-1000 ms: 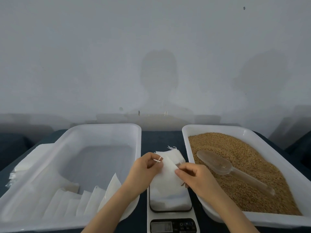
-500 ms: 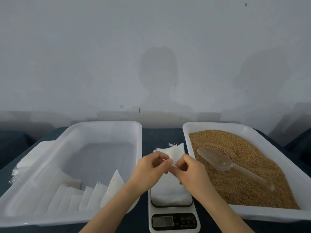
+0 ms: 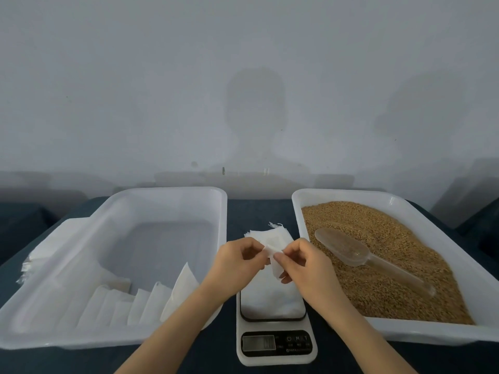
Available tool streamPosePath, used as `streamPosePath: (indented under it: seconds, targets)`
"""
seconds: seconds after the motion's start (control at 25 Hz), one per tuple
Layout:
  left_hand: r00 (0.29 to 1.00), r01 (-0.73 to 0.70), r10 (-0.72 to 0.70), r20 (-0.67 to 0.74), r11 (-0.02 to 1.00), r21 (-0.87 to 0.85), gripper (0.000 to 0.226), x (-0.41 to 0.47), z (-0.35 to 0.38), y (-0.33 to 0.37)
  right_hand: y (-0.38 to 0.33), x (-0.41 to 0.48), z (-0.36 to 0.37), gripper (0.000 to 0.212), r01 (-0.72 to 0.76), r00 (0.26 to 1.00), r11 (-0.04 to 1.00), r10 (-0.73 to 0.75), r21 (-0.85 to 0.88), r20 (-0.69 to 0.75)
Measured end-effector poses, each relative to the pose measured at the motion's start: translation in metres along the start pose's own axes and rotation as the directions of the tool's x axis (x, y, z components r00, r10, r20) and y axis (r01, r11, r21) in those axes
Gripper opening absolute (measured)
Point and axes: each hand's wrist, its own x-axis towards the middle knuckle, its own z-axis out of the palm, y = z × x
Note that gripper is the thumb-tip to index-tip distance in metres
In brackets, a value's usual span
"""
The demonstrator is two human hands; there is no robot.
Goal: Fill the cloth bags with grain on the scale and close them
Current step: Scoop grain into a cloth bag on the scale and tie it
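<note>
Cloth bag (image 3: 271, 300) lies on the scale (image 3: 275, 349), its long axis running away from me. I read the left grip (image 3: 237, 261) and right grip (image 3: 305, 265) both pinching its fabric between them. The scoop (image 3: 343, 247) lies right of the right grip, the nearer one.

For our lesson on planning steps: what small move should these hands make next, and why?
Probably draw the left hand and right hand apart to open the mouth of the white cloth bag: both pinch its top edge, it looks flat over the white digital scale, and the clear plastic scoop lies unheld on the brown grain.
</note>
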Motion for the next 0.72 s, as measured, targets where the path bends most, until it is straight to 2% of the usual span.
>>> streamPosePath:
  seconds: [0.12,0.2,0.24,0.32,0.4,0.44,0.48,0.56,0.64,0.72]
  targets:
    - [0.999,-0.004,0.004,-0.043,1.000,-0.009,0.009,0.002,-0.001,-0.002,0.001,0.000,0.002,0.014,0.043,0.998,0.996,-0.046,-0.073,-0.035]
    - [0.999,-0.007,0.007,-0.048,1.000,-0.004,0.011,0.002,-0.001,-0.003,0.001,-0.002,0.001,0.017,0.109,0.989,0.971,-0.128,-0.214,-0.077]
    - [0.999,-0.011,0.011,-0.038,1.000,0.003,0.014,0.002,-0.001,-0.003,0.002,-0.003,0.001,0.018,0.187,0.970,0.918,-0.228,-0.350,-0.080]
    - [1.000,-0.022,0.022,-0.005,1.000,-0.008,0.022,0.002,-0.001,-0.003,0.002,-0.005,-0.001,0.022,0.363,0.899,0.699,-0.437,-0.616,0.034]
    - [0.999,-0.042,0.044,0.020,0.998,-0.056,0.029,0.001,-0.001,-0.005,0.001,-0.008,-0.001,0.034,0.416,0.869,0.541,-0.474,-0.730,0.144]
    - [0.998,-0.061,0.063,0.027,0.995,-0.073,0.032,0.000,-0.001,-0.005,-0.001,-0.009,0.001,0.036,0.405,0.877,0.516,-0.452,-0.755,0.161]
    - [0.995,-0.087,0.090,0.037,0.993,-0.076,0.036,-0.002,0.000,-0.005,-0.004,-0.010,0.004,0.032,0.386,0.897,0.539,-0.409,-0.749,0.167]
    - [0.985,-0.163,0.165,0.055,0.986,-0.044,0.044,-0.004,0.001,-0.005,-0.008,-0.008,0.010,0.014,0.274,0.953,0.697,-0.291,-0.662,0.087]
    - [0.969,-0.239,0.240,0.063,0.971,-0.010,0.051,-0.007,0.002,-0.004,-0.005,-0.002,0.014,0.026,0.139,0.981,0.797,-0.190,-0.588,-0.026]
    - [0.956,-0.285,0.283,0.080,0.958,0.013,0.055,-0.010,0.001,-0.003,-0.005,0.004,0.012,0.019,0.082,0.989,0.821,-0.137,-0.565,-0.056]
